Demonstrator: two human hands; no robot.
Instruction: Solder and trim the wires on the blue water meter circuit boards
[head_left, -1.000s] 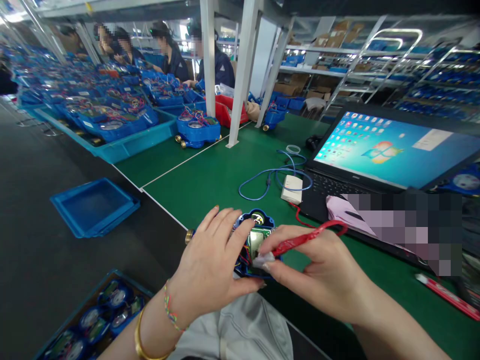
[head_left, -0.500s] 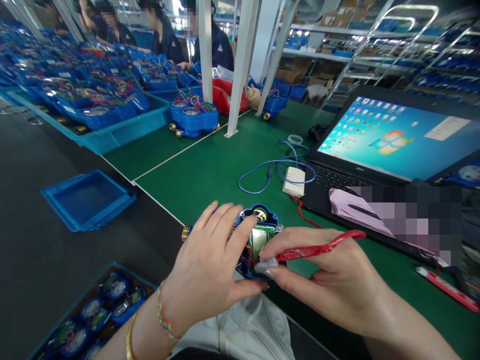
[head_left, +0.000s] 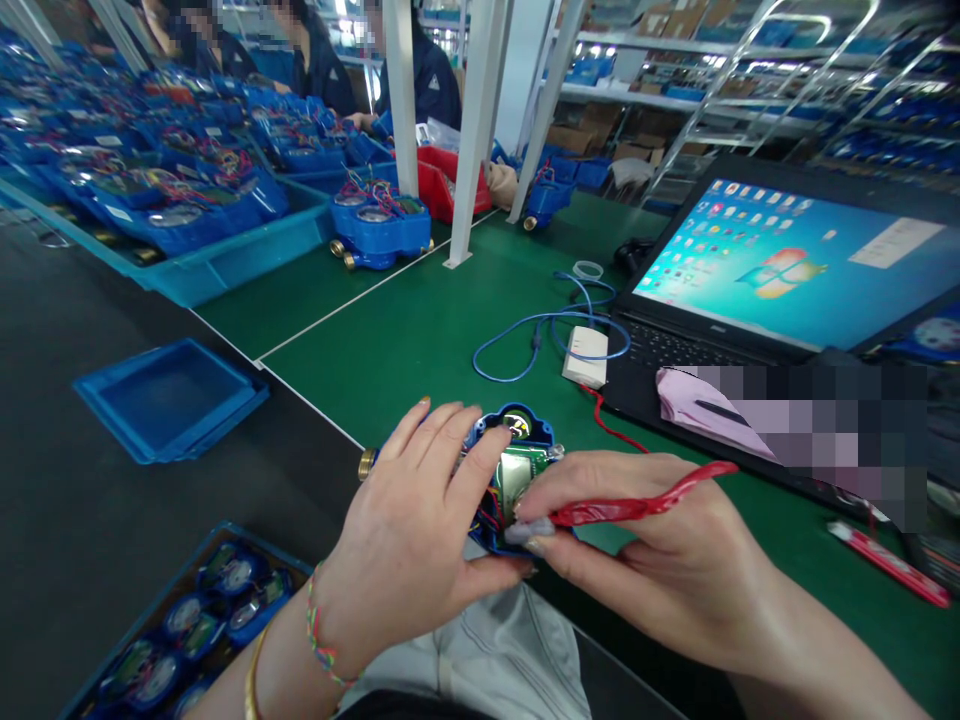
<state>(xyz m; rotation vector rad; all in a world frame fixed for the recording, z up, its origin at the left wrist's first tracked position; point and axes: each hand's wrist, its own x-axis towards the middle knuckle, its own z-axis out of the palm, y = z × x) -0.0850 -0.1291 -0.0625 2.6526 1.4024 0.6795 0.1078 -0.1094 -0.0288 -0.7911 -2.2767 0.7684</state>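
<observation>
A blue meter housing (head_left: 536, 428) with a green circuit board (head_left: 517, 472) and thin coloured wires lies at the table's near edge. My left hand (head_left: 424, 510) wraps over its left side, fingers on top and thumb along the near edge, with a brass fitting (head_left: 367, 464) showing past it. Pinched between thumb and forefinger of my right hand (head_left: 645, 560) is a whitish connector (head_left: 529, 531) with a red-wrapped cable (head_left: 637, 505) running back over the hand. The connector's tip is against the lower part of the board; the exact contact is hidden.
An open laptop (head_left: 795, 270) stands at the right, with a white box (head_left: 587, 357) and blue cable beside it. Blue trays (head_left: 247, 262) of meters fill the back left. A parts tray (head_left: 225, 530) sits low left. White posts (head_left: 469, 140) rise behind; people work beyond.
The whole view has shifted slightly. Both hands keep the same hold on the housing and the connector, with hardly any movement between them.
</observation>
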